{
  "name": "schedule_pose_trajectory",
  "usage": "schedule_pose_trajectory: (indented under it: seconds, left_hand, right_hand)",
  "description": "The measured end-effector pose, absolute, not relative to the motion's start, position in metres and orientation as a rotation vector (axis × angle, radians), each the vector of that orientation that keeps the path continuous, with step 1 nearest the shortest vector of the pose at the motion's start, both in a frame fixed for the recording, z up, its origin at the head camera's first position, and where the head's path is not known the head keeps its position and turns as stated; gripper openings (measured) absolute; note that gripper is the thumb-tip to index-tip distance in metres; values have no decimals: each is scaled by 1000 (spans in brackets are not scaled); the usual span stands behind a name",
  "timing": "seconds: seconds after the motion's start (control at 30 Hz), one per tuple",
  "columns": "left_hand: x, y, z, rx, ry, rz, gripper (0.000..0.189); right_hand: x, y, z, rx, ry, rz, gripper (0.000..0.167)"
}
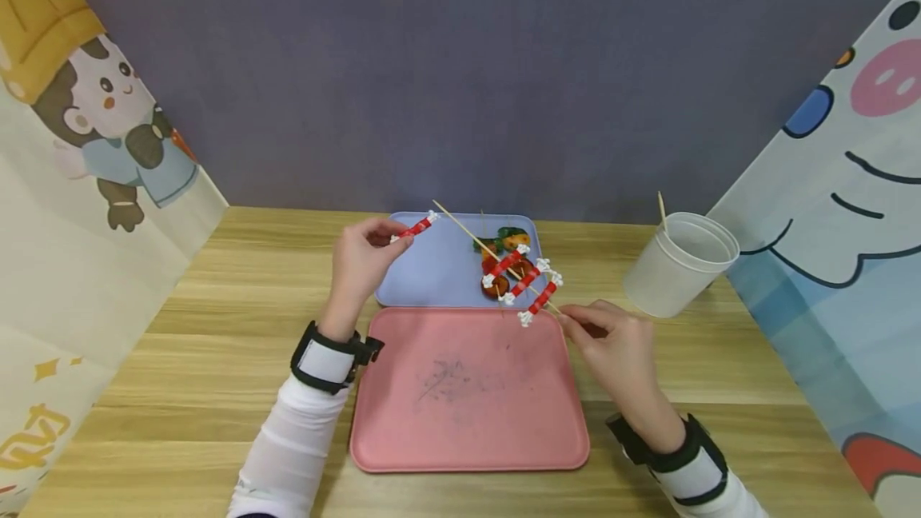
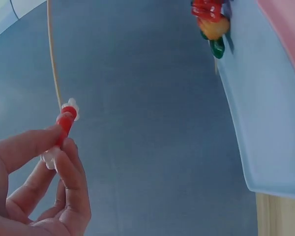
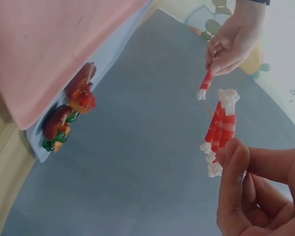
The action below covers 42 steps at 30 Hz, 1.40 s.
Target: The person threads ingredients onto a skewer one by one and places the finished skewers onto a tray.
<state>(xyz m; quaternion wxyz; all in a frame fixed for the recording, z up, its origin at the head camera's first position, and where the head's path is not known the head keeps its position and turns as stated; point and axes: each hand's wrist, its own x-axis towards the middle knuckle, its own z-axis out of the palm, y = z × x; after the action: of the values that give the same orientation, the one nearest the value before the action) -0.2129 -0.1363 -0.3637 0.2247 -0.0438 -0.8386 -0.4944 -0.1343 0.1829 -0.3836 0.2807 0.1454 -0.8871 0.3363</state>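
Between thumb and fingers, my left hand (image 1: 363, 262) pinches a small red stick with white knobbly ends (image 2: 65, 123), apart from other sticks. My right hand (image 1: 612, 342) grips the lower end of a thin wooden skewer (image 1: 466, 230), which slants up to the left. Three similar red-and-white sticks (image 1: 534, 281) are threaded crosswise on its lower half, close to my right fingers. The skewer's bare tip points up beside the stick in my left hand. In the left wrist view the skewer (image 2: 53, 59) appears to meet or pass behind that stick; contact cannot be judged.
A pink tray (image 1: 468, 390) lies in front, with a blue tray (image 1: 432, 278) behind it. Toy food skewers (image 3: 81, 93) with red, orange and green pieces lie on the blue tray. At right stands a white bucket (image 1: 658, 278) with a wooden stick (image 1: 663, 213) poking out.
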Motion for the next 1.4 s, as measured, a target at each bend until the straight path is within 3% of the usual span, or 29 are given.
schedule_pose_trajectory:
  seconds: [0.53, 1.4]
  left_hand:
    - [-224, -128, -350, -5, -2088, -1481, 11]
    - [-226, -126, -346, -27, -2037, -1487, 11]
  right_hand:
    - [-130, 173, -371, 493, -2303, 964, 13]
    - [-127, 169, -373, 472, -2393, 935, 12]
